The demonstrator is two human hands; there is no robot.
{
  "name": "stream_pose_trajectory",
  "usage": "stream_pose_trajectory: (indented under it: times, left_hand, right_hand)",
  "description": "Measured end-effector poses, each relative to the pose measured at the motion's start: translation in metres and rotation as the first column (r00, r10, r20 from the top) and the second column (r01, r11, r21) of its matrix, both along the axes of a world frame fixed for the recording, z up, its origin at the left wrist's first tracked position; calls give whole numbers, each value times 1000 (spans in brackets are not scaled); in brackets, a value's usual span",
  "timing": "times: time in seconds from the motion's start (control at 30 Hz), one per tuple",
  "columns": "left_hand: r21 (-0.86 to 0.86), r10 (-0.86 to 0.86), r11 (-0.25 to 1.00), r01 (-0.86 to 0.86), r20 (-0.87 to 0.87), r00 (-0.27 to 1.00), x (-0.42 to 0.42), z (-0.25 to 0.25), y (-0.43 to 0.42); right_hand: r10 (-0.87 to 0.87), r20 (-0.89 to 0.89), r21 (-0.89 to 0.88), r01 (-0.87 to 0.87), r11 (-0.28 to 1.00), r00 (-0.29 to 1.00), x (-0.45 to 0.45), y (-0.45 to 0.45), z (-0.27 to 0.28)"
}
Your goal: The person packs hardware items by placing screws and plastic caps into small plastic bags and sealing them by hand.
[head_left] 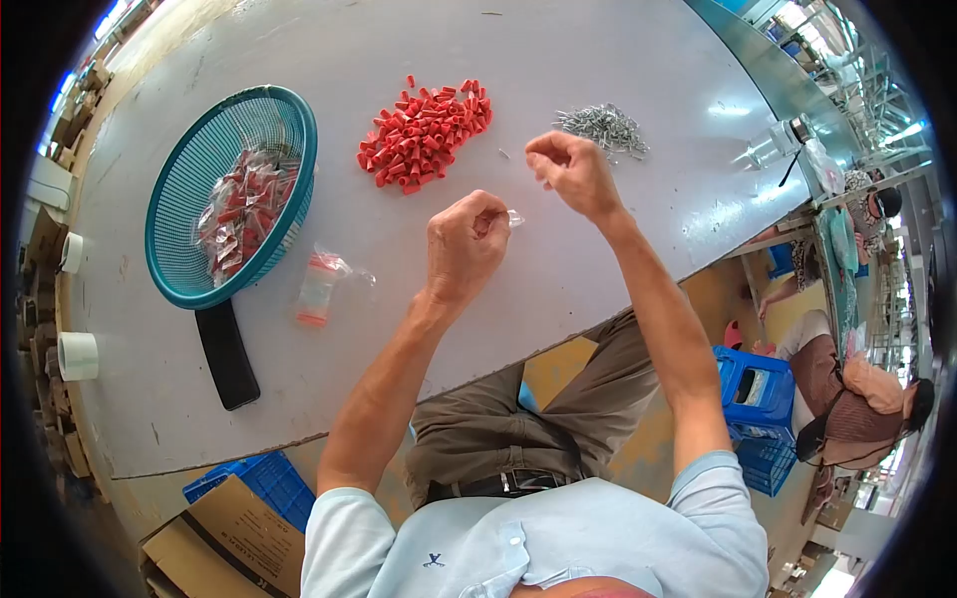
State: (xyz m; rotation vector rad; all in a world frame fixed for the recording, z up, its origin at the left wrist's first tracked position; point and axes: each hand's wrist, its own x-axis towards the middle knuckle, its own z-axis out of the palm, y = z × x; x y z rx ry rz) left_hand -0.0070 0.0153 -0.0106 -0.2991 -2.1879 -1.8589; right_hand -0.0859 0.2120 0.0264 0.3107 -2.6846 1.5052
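Observation:
My left hand is closed over the middle of the table, and the edge of a small clear plastic bag sticks out beside its fingers. Just up and to the right, my right hand has its thumb and fingers curled together; whatever it may hold is hidden. Behind it lies a heap of small silvery metal pieces, apparently screws, with one loose piece apart. A pile of red tapered plastic caps lies beyond my left hand.
At the left, a teal mesh basket holds filled bags, near a black phone-like slab. Clear bags with red strips lie beside it. Tape rolls stand at the left edge. Another person sits at the right, by blue crates.

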Motion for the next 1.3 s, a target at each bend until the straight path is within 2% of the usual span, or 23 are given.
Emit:
stream_pose_trajectory:
  times: [0.03, 0.07, 0.23, 0.33, 0.4, 0.5, 0.6, 0.7, 0.77, 0.83, 0.9, 0.93, 1.0, 1.03, 1.1, 1.17, 1.23, 1.3]
  left_hand:
    - [0, -1, 1000, 1, 0, 1000, 1, 1, 0]
    - [-21, 22, 1000, -22, 19, 1000, 1, 3, 0]
    - [-14, 68, 998, -67, 57, 996, -4, 2, -2]
    - [37, 89, 995, -93, 96, 991, -6, 1, -3]
    - [93, 82, 991, -93, 121, 989, -8, 1, -2]
    - [90, 77, 992, -90, 137, 988, -8, 2, -3]
    - [115, 80, 989, -93, 112, 991, -10, -3, -2]
    - [148, 97, 983, -111, 102, 990, -10, -2, -1]
    - [159, 97, 981, -113, 108, 989, -10, -3, 0]
    - [170, 94, 979, -113, 117, 989, -12, -2, -2]
    - [157, 92, 981, -111, 123, 988, -11, 0, -3]
    - [159, 88, 981, -109, 132, 987, -11, 0, -4]
    - [186, 94, 974, -127, 179, 979, -11, -1, -5]
    - [196, 88, 972, -127, 193, 977, -11, -2, -6]
    - [303, 72, 936, -176, 323, 944, -13, -1, -9]
    - [310, 60, 932, -187, 379, 923, -14, 9, -17]
    - [308, 54, 930, -200, 423, 904, -16, 14, -20]
    - [305, 43, 932, -197, 445, 895, -15, 16, -21]
  right_hand:
    - [-21, -77, 137, 31, 990, 997, -10, -4, 3]
    - [-11, -67, 222, 26, 975, 998, -20, -7, 8]
    - [15, -153, 293, 31, 956, 988, -82, -16, 2]
    - [20, -111, 272, 11, 962, 994, -110, -25, 1]
    - [23, -177, 303, 32, 952, 984, -126, -34, 3]
    - [120, -249, 369, -21, 929, 961, -154, -57, 11]
    - [165, -188, 405, -76, 911, 968, -174, -96, 26]
    - [208, -135, 468, -123, 875, 969, -203, -135, 17]
    - [145, -130, 617, -35, 786, 981, -211, -160, 9]
    - [158, -61, 643, -82, 761, 986, -218, -175, 8]
    - [186, 106, 697, -206, 687, 977, -227, -185, 9]
    - [182, 116, 697, -210, 685, 977, -231, -182, 7]
    - [280, 24, 394, -266, 880, 960, -229, -167, 6]
    - [276, 40, 401, -268, 876, 960, -216, -159, 14]
    - [329, -52, 160, -317, 935, 943, -165, -136, 36]
    - [355, -134, 11, -357, 934, 925, -123, -104, 32]
    - [320, -138, -210, -343, 915, 937, -67, -76, 34]
    - [237, -209, -165, -273, 948, 949, -14, -57, 35]
